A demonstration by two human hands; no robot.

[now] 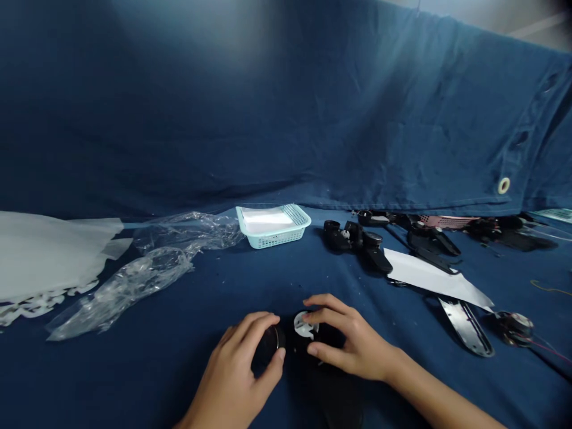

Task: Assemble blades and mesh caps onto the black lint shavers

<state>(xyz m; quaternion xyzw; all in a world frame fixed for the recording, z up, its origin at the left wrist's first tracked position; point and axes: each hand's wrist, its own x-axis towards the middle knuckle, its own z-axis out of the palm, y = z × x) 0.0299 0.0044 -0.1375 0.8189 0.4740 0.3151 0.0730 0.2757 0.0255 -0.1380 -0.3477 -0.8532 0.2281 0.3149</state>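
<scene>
My left hand (236, 369) is curled around a round black part (267, 347) low in the middle of the blue cloth. My right hand (346, 339) pinches the adjoining black piece with a white round insert (305, 326) between thumb and fingers. The two hands meet over this one dark assembly, and its lower end (335, 393) stretches toward me in shadow.
A pale green basket (273, 238) with white sheets stands behind the hands. Crumpled clear plastic bags (147, 274) and white paper (44, 256) lie left. Black parts (357, 241), a white sheet (429, 279), a black blade-like piece (467, 328) and wired parts (516, 328) lie right.
</scene>
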